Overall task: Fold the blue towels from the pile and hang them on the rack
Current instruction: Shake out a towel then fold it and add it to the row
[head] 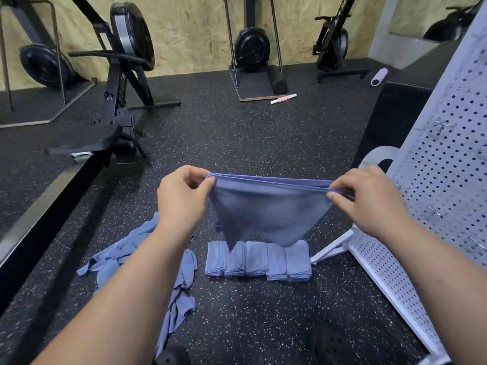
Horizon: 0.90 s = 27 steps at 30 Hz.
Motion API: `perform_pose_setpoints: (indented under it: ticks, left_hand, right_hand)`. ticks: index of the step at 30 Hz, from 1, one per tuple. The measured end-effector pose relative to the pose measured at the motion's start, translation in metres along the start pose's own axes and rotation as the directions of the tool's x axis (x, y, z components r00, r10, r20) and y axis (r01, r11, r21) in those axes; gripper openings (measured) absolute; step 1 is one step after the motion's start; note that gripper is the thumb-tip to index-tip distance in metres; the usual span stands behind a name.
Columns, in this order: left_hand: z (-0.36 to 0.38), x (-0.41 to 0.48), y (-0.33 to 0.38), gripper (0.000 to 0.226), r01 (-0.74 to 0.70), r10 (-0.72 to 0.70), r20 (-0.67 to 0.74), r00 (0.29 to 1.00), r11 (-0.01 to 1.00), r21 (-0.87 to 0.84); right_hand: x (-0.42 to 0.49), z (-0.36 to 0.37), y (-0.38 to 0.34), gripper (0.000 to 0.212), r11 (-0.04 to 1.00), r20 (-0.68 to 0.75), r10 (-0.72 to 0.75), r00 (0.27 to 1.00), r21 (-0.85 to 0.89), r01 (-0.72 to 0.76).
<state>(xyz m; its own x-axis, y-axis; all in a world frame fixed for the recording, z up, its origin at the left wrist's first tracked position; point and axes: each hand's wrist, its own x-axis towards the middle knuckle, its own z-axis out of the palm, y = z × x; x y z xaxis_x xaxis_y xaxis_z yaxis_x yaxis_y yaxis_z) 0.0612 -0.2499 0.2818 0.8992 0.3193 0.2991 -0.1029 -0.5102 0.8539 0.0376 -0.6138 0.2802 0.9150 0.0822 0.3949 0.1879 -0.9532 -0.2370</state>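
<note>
A blue towel [266, 209] hangs doubled over in the air in front of me, its top edge stretched level. My left hand [181, 198] pinches its left top corner and my right hand [369, 201] pinches its right top corner. Below it on the floor lies a row of several folded blue towels [258, 259], side by side. To their left is a loose pile of unfolded blue towels [126, 254], partly hidden by my left forearm. The white perforated rack [434, 185] stands on the right, with small metal hooks on its panel.
Black speckled rubber floor [237, 133] all around. A rowing machine [121, 75] and its rail run along the left. More exercise machines, a black foam roller [276, 80] and a pink roller stick [283, 98] stand by the far wall. A black box [400, 101] sits behind the rack.
</note>
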Motion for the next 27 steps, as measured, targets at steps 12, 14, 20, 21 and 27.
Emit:
perform_pose_setpoints:
  ticks: [12, 14, 20, 21, 27]
  left_hand:
    - [-0.002, -0.003, 0.001, 0.008, 0.029, -0.027, -0.076, 0.997, 0.999, 0.033]
    - [-0.003, -0.002, -0.002, 0.008, 0.039, -0.034, -0.071, 0.997, 0.996, 0.076]
    - [0.001, -0.004, -0.004, 0.007, 0.104, -0.100, -0.084, 0.992, 0.994, 0.045]
    - [0.002, -0.004, -0.003, 0.007, 0.112, -0.109, -0.092, 0.990, 0.993, 0.026]
    - [0.005, -0.002, -0.010, 0.004, 0.172, -0.176, -0.147, 0.973, 0.984, -0.038]
  right_hand:
    - [0.001, 0.004, -0.007, 0.015, 0.985, -0.133, 0.135, 0.982, 0.122, -0.119]
    - [0.001, -0.002, -0.015, 0.010, 0.952, -0.180, 0.205, 0.962, 0.267, -0.153]
    - [0.006, -0.004, -0.022, 0.025, 0.755, -0.124, 0.403, 0.907, 0.605, -0.252]
    - [0.006, -0.004, -0.021, 0.022, 0.793, -0.133, 0.379, 0.916, 0.556, -0.248]
    - [0.006, -0.007, -0.023, 0.010, 0.642, 0.014, 0.371, 0.929, 0.718, -0.267]
